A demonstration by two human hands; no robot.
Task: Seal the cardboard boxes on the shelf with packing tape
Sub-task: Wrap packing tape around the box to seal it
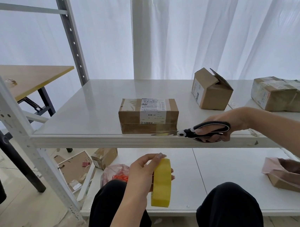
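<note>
A taped cardboard box with a white label (148, 114) sits at the front edge of the white shelf (83, 118). My left hand (143, 170) grips a yellowish tape roll (162, 183) below the shelf edge, above my knees. My right hand (225, 124) holds black-and-white scissors (198, 131), their blades pointing left at the box's lower front corner by the shelf edge. A second box with open flaps (211, 89) stands further back on the right. A third box wrapped in tape (283, 94) lies at the far right.
The lower shelf (224, 170) holds a pink bag over a small box (294, 174), a bag with orange bits (118, 173) and another small box (104, 157). A wooden table (32, 79) stands at left. Shelf posts (19, 129) frame the left side.
</note>
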